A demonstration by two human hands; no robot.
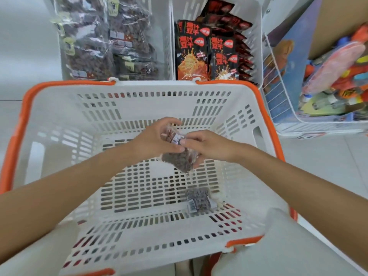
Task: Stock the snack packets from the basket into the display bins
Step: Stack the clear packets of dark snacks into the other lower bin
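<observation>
Centrally, left hand (pixel 153 138) and right hand (pixel 207 146) together pinch clear plastic packet of dark brown snacks (pixel 179 160) above white slotted basket with orange rim (pixel 25 116), long axis seemingly upright. Matching white display bin (pixel 164 52) lies ahead-left, left hand nearer. Second clear packet (pixel 198 202) rests on basket floor.

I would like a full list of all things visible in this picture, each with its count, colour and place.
basket: one, white with orange rim, in front of the person
held packet: one, clear with dark brown pieces, above the basket floor
loose packet: one, clear with dark pieces, lying on the basket floor
left bin: one, white, behind the basket
clear packets: many, exact count unclear, dark contents, in the left bin
right bin: one, white, beside the left bin
black packets: many, black and red-orange, in the right bin
wire rack: one, white, far right
toys: several, bright mixed colours, in the wire rack
left hand: grips the held packet
right hand: pinches the held packet
</observation>
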